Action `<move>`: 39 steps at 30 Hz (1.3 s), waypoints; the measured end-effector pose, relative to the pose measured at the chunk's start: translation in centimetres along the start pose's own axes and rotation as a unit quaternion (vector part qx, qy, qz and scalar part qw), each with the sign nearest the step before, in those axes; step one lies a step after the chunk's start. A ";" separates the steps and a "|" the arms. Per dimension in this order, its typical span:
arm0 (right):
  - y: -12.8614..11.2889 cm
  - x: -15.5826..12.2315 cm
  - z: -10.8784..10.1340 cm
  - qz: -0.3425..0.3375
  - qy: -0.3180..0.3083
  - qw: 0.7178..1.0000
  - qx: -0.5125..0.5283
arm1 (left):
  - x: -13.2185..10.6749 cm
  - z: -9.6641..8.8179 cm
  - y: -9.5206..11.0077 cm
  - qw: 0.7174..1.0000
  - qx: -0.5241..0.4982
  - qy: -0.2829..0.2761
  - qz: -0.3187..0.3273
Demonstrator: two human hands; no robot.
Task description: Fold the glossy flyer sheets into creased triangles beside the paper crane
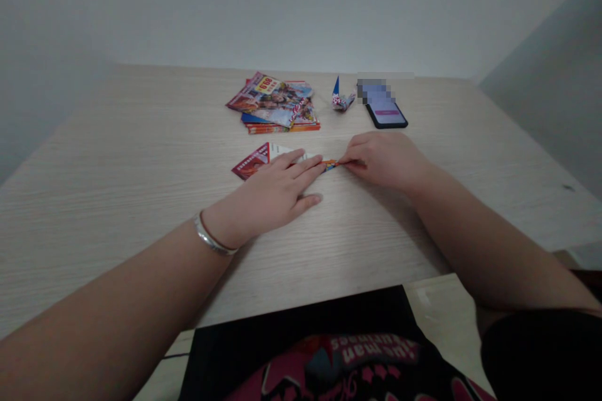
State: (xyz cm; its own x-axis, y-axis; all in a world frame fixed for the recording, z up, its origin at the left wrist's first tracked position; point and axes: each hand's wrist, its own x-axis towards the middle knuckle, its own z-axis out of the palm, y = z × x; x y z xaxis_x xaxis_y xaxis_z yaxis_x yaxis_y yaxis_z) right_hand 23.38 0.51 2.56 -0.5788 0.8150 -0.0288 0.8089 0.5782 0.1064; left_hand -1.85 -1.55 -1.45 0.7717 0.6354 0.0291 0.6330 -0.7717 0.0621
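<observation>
A folded piece of printed paper [253, 161], dark red at its broad left end and white further along, lies on the table and narrows to a point at the right. My left hand [282, 191] rests flat across its middle with the fingers spread, hiding part of it. At the narrow right tip, my right hand [383, 160] pinches the folded paper between thumb and fingertips. A short blue and yellow stretch of it shows between the two hands.
Behind the hands lies a stack of colourful printed leaflets [277, 103]. A small folded paper crane [342, 100] stands right of it, beside a phone [388, 111] with a lit screen. The pale wooden table [117, 156] meets a wall at the back.
</observation>
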 end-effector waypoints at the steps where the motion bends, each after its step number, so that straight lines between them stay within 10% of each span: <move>1: 0.0 0.0 0.0 0.000 -0.002 1.000 -0.002 | 0.0 -0.1 0.0 1.000 0.003 0.001 0.000; 39: -0.4 -0.2 -0.4 -0.015 -0.015 0.999 0.025 | 0.3 -0.1 0.3 0.999 0.016 0.044 0.014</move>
State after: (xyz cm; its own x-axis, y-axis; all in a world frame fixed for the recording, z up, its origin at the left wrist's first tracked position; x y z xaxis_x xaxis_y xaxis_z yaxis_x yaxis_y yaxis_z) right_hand 23.10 0.09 2.91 -0.6001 0.7975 -0.0619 0.7958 0.6030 0.0546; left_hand -1.43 -1.57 -1.28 0.7816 0.6126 0.1174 0.6141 -0.7888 0.0273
